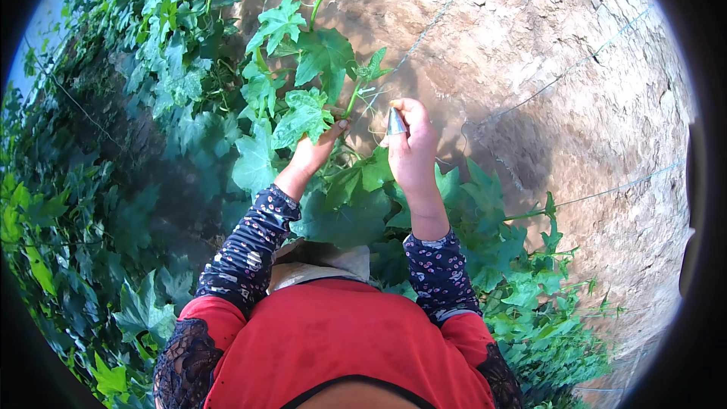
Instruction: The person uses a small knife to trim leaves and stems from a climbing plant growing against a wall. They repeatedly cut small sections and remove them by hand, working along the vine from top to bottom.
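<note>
My left hand (314, 153) is closed around the green stem of a climbing vine (353, 98), thumb and fingertips against it. A pale-mottled lobed leaf (303, 117) hides part of these fingers. Just to the right, my right hand (413, 148) is closed, its index finger bent over a shiny metal cone (396, 122) by the thumb. Whether the cone is worn on the thumb or pinched cannot be told. Thin curly tendrils (372, 93) lie between the two hands, beside the stem.
Dense lobed foliage (166, 53) covers the left side, with more leaves (530, 295) at lower right. Thin strings (564, 76) run across bare brown soil (522, 23). A whitish cloth-like thing (322, 261) shows below my hands, against the red garment (341, 326).
</note>
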Motion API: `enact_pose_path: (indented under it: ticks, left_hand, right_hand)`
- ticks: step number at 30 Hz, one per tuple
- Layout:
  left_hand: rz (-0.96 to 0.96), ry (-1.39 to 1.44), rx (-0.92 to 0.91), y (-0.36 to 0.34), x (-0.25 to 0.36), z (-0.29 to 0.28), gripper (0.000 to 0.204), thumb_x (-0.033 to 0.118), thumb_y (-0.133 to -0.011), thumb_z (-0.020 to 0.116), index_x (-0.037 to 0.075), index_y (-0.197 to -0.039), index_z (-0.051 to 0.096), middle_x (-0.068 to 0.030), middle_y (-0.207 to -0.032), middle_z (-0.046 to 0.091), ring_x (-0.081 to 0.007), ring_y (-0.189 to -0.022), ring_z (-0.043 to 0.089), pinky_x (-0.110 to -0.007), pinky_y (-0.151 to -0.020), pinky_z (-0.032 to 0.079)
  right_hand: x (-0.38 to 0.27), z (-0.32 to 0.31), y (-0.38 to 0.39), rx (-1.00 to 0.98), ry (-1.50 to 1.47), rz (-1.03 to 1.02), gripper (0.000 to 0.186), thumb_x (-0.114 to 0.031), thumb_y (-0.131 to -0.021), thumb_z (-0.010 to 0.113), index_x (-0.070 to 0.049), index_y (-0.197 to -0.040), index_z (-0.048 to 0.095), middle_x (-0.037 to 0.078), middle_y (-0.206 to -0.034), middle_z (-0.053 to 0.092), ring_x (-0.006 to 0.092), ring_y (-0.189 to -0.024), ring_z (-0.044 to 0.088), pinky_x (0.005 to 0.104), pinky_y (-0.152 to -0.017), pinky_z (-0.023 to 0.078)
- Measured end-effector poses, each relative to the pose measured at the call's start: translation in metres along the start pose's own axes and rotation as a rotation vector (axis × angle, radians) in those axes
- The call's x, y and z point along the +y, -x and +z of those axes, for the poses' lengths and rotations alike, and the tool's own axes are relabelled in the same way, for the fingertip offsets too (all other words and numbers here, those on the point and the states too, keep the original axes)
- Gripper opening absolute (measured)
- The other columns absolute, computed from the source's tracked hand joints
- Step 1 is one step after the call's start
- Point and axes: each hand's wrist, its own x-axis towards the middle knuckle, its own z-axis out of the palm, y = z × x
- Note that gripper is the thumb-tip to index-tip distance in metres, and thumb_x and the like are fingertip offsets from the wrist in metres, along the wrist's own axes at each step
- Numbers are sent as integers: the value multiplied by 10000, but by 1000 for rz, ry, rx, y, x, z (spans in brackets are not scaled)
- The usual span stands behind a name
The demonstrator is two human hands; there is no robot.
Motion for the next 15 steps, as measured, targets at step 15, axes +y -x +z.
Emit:
enact_pose_path:
  ticks: [15]
  left_hand:
    - [-29, 214, -302, 70, 1, -18, 418, 232, -997, 469, 30, -1362, 471, -86, -1328, 527, -152, -1205, 485, -308, -1052, 384]
  right_hand:
    - [-5, -4, -8, 209, 653, -479, 354, 63, -732, 591, -49, -1058, 514, 181, -929, 604, 412, -779, 612, 462, -649, 509]
